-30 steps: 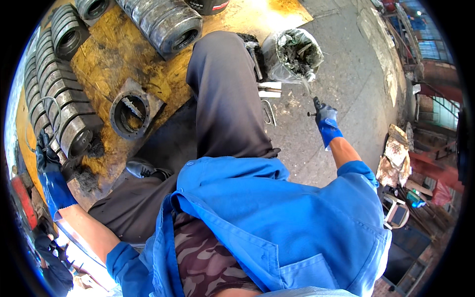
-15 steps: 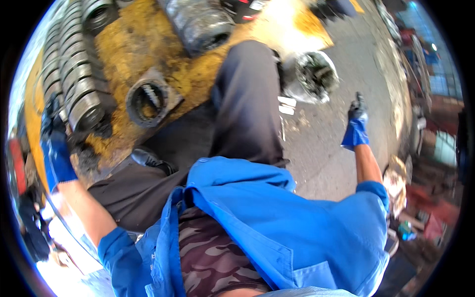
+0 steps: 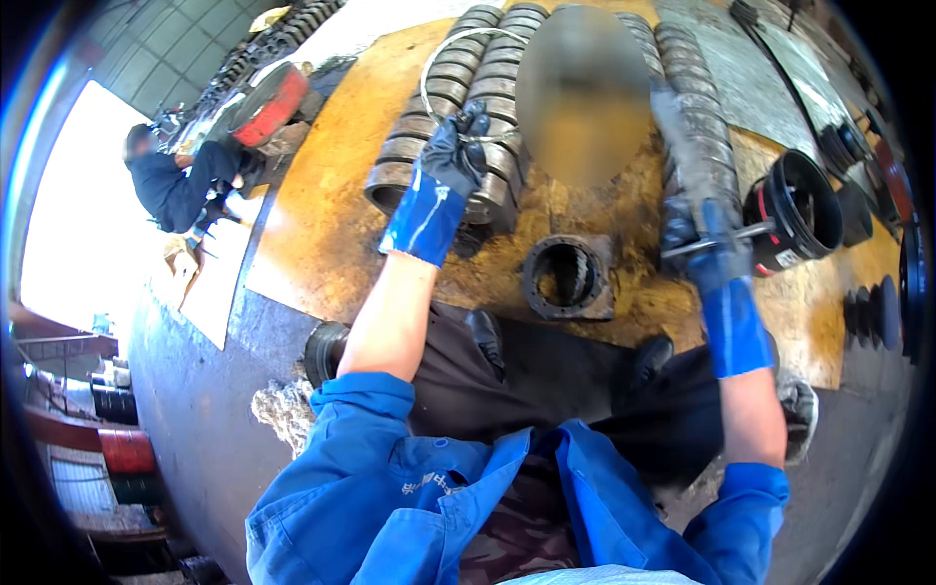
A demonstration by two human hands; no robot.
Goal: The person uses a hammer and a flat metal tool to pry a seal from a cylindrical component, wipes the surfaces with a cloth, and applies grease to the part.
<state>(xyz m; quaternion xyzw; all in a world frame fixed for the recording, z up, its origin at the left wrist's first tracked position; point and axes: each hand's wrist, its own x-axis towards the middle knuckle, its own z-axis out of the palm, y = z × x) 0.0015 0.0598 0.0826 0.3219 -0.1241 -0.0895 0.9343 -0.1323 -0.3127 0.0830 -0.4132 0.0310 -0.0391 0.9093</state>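
Note:
My left hand point(image 3: 454, 156), in a dark glove with a blue cuff, is closed on a thin pale wire hoop point(image 3: 426, 80). The hoop arcs over two rows of ribbed metal cylinders point(image 3: 398, 151). To the right, my right hand point(image 3: 720, 255), gloved the same way, is closed round a grey metal tool with a crossbar point(image 3: 756, 231). Its long upper part is smeared by motion, so its kind cannot be told. Between my hands, nearer to me, a square metal housing with a round bore point(image 3: 568, 310) rests on the yellow-stained board point(image 3: 322, 190). A blurred oval hides the area beyond it.
Another ribbed cylinder row point(image 3: 694, 73) lies beyond my right hand. A black bucket point(image 3: 807, 207) stands right of it, near stacked dark discs point(image 3: 871, 312). At far left a person in dark clothes point(image 3: 175, 185) sits near a red-rimmed round part point(image 3: 268, 105).
My view has swung, bringing the cylinder rows to the middle. My left hand has lifted with the hoop. My right hand, earlier stretched over the floor, now grips the metal tool above the board.

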